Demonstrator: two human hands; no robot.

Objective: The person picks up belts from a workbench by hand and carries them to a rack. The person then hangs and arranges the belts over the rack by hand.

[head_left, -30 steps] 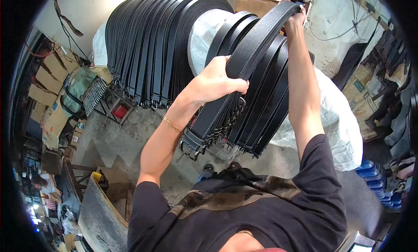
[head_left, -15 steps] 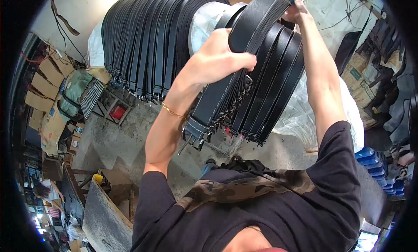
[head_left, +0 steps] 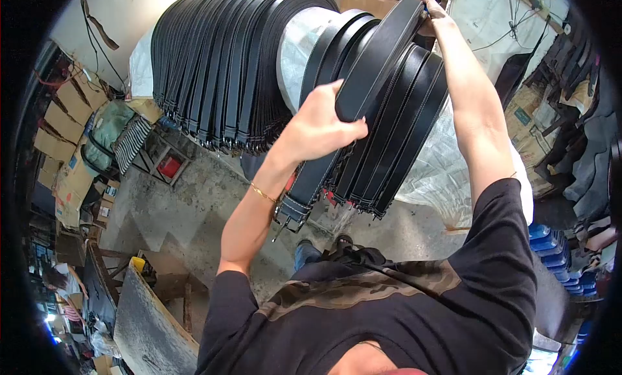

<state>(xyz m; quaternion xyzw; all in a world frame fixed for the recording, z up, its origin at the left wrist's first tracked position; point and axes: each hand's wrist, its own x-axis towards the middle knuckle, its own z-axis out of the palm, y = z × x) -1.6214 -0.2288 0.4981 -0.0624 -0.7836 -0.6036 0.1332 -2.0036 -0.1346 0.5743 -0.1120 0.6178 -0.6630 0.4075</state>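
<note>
Black leather belts (head_left: 379,60) with light stitching are stretched between my two hands, the nearest one broad side up. My left hand (head_left: 324,125) is closed around them partway down, thumb across the front. At the upper end, my right hand (head_left: 433,17) grips the same belts, its fingers partly hidden. A metal buckle (head_left: 288,224) hangs at the lower end, below my left wrist. Behind and beside them, more black belts (head_left: 411,125) drape over a support wrapped in pale plastic (head_left: 301,41). A thick row of hanging belts (head_left: 220,70) fills the left part of that support.
A small metal stand with a red object (head_left: 170,167) is on the concrete floor (head_left: 214,213) at left. Cardboard boxes (head_left: 68,116) line the left wall. A dark board (head_left: 152,316) leans at lower left. Stacked blue items (head_left: 554,252) and dark hides (head_left: 576,128) are at right. Another person (head_left: 65,281) is far left.
The bundle between my hands looks thinner and has turned flatter toward me. My left hand has moved slightly down. More draped belts show on the support behind it.
</note>
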